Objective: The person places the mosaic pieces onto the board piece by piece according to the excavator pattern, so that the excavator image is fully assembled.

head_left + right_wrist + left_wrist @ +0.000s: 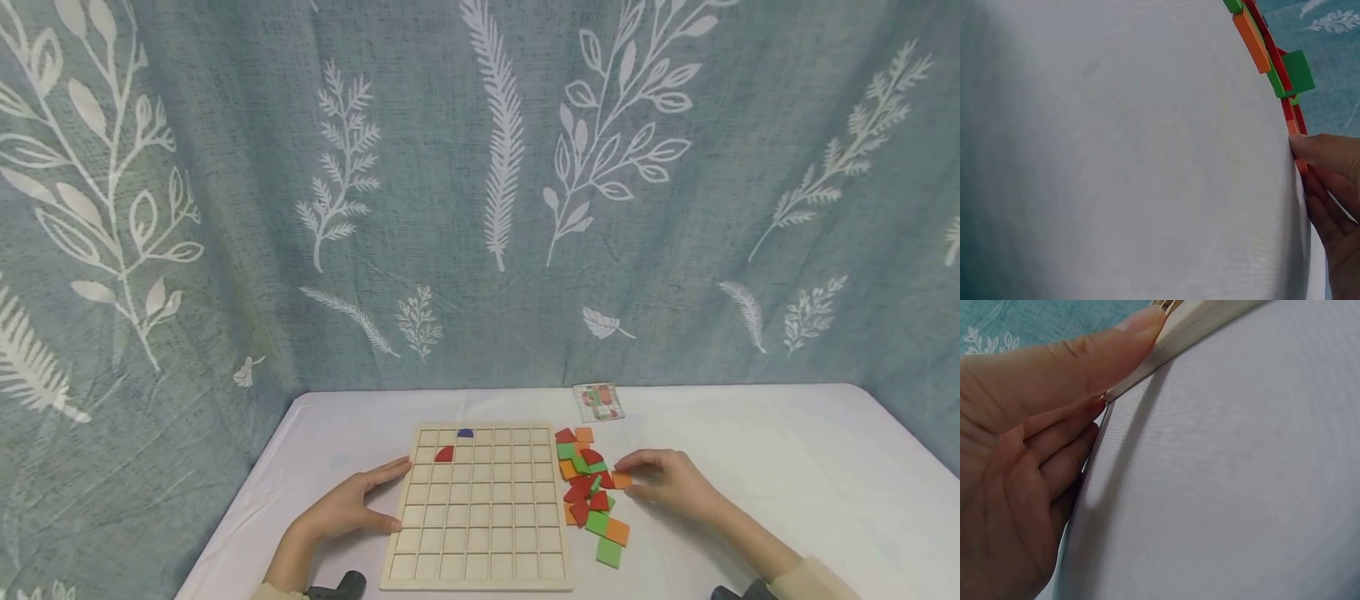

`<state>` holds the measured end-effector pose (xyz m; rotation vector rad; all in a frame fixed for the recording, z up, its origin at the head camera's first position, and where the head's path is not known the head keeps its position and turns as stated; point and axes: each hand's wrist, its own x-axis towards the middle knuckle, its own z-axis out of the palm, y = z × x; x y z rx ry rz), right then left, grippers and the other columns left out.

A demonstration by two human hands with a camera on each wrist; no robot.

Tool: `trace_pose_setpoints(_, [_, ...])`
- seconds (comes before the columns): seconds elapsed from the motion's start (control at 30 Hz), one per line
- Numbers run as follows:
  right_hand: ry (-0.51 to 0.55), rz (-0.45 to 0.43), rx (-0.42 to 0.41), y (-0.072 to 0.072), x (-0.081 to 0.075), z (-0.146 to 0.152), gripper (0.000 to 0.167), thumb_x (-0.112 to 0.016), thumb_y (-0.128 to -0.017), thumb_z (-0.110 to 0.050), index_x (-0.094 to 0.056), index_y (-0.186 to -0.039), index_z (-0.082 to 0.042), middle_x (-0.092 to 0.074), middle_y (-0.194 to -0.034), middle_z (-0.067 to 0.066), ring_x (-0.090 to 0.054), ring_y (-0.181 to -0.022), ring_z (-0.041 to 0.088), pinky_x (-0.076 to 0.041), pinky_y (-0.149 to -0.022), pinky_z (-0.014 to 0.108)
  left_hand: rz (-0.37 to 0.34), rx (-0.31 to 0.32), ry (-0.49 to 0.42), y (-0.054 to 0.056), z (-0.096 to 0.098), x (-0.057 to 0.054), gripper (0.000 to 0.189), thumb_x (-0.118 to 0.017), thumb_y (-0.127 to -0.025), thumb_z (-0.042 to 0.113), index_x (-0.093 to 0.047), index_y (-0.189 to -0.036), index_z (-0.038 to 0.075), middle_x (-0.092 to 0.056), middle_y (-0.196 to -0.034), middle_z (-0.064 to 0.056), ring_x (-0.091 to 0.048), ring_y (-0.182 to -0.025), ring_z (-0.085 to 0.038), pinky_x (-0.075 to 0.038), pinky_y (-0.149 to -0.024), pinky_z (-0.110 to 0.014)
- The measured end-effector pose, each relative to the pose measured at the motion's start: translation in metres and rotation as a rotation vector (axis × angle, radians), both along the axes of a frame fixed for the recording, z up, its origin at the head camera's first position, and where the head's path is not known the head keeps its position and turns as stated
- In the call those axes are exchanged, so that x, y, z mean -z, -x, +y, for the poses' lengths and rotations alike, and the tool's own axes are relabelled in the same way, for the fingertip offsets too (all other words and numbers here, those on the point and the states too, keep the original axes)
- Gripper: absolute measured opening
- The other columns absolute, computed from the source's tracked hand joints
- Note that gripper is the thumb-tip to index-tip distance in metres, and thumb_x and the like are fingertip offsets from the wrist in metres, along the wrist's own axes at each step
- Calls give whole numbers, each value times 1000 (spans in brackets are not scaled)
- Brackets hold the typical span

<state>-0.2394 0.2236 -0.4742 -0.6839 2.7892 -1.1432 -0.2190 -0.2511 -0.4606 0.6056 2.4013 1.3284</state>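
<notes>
A pale wooden grid board (pixel 476 585) lies on the white table. It bears a blue piece (pixel 466 433) in the top row and a red quarter-round tile (pixel 445 454) one row lower. My left hand (pixel 343 507) rests against the board's left edge, thumb and fingers spread along it; the left wrist view shows the thumb (pixel 1085 369) at that edge. To the board's right, my right hand (pixel 671 483) pinches an orange square tile (pixel 622 480) between thumb and fingers at the side of a heap of tiles. Its thumb (pixel 1322 150) covers part of that tile in the right wrist view.
The heap mixes red tiles (pixel 579 489), green tiles (pixel 609 552) and orange tiles (pixel 617 532), some overlapping, one green tile (pixel 1298 74) tilted up. A small printed card (pixel 598 402) lies behind the heap. A leaf-patterned curtain (pixel 450 208) hangs behind the table.
</notes>
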Motion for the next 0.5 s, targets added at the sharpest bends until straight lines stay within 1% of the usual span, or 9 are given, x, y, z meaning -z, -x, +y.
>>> trace_pose_setpoints(0.17, [15,-25,27,-3,-1,3,24,-75,-76,-16,-70,-99,-13,-69,-97,-3,-62,-92,9,-52,-80,25,7,10,-2,0,0,1,86,-79,-69,20,-35,-139,-4,-24,-147,-25,-14,-135,-47,-15,-106,-62])
trace_pose_setpoints(0.27, [63,-50,48,-4,-5,5,24,-75,-76,-16,-70,-99,-12,-69,-96,-1,-62,-90,6,-52,-79,22,12,9,2,0,0,1,86,-79,-69,20,-36,-139,-4,-24,-147,-25,-15,-135,-48,-15,-105,-62])
trace_pose_setpoints(0.4, [124,-66,38,-4,-11,8,24,-72,-78,-11,-68,-101,-7,-69,-100,6,-63,-92,11,-53,-80,24,10,1,4,-1,0,3,86,-79,-68,21,-36,-139,-4,-24,-148,-24,-14,-135,-47,-14,-106,-62])
trace_pose_setpoints(0.5, [137,-64,24,-3,-15,9,26,-72,-78,-10,-67,-103,-4,-68,-102,10,-63,-94,12,-53,-81,25,16,0,7,-2,0,4,86,-79,-68,23,-36,-139,-3,-24,-148,-23,-15,-135,-46,-14,-106,-61])
